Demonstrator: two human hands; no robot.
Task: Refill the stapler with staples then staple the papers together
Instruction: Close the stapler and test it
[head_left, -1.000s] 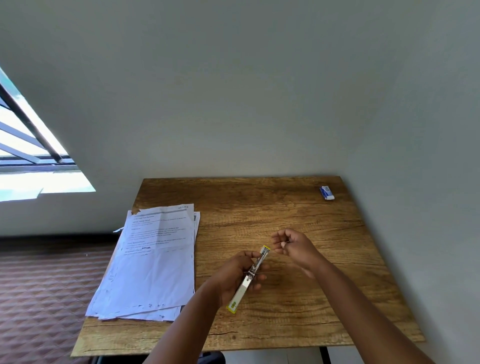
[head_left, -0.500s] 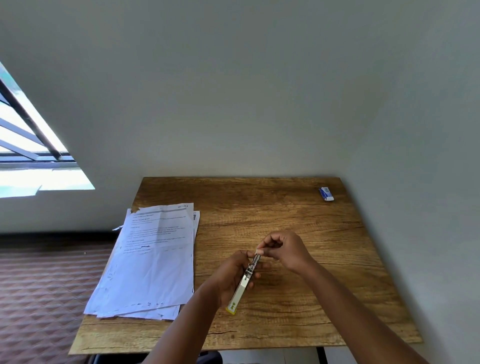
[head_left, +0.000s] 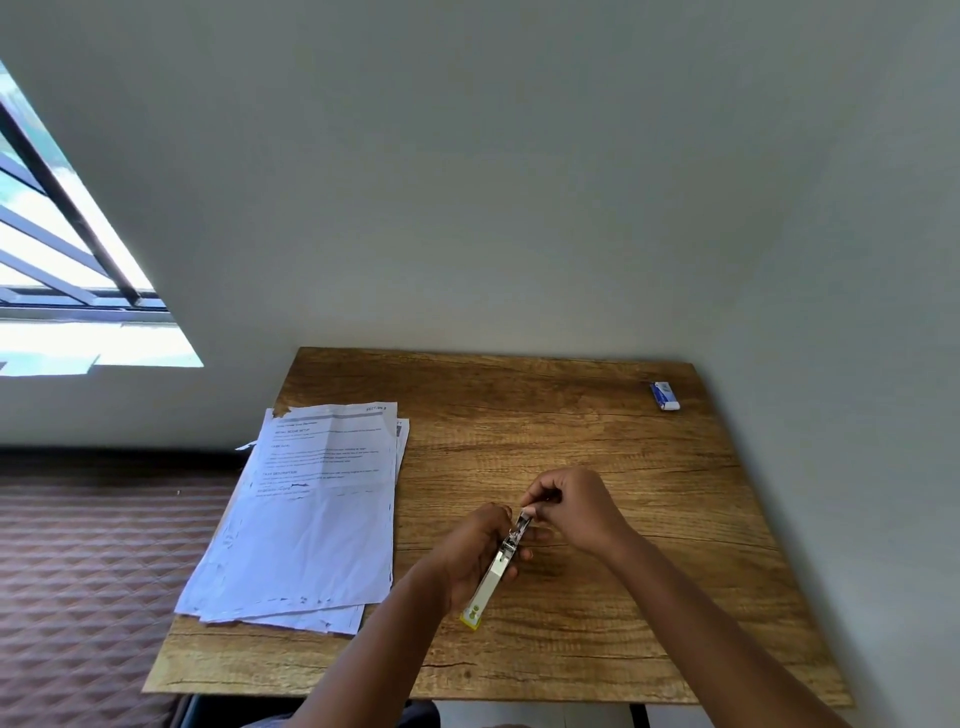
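A slim silver stapler (head_left: 493, 571) with a yellow end lies opened out flat above the wooden table (head_left: 597, 441). My left hand (head_left: 475, 551) grips its middle from the left. My right hand (head_left: 571, 506) is at the stapler's far end, its thumb and fingertips pinching there; whether they hold staples is too small to tell. A loose stack of printed papers (head_left: 311, 514) lies on the table's left side, overhanging the left edge. A small blue and white staple box (head_left: 665, 396) sits at the far right corner.
The table stands in a corner, with a pale wall behind it and another along its right side. A window is at the upper left. Patterned brown floor lies to the left of the table.
My right hand has moved left from beside the stapler onto its far end and pinches there. My left hand keeps its hold on the stapler in about the same place.
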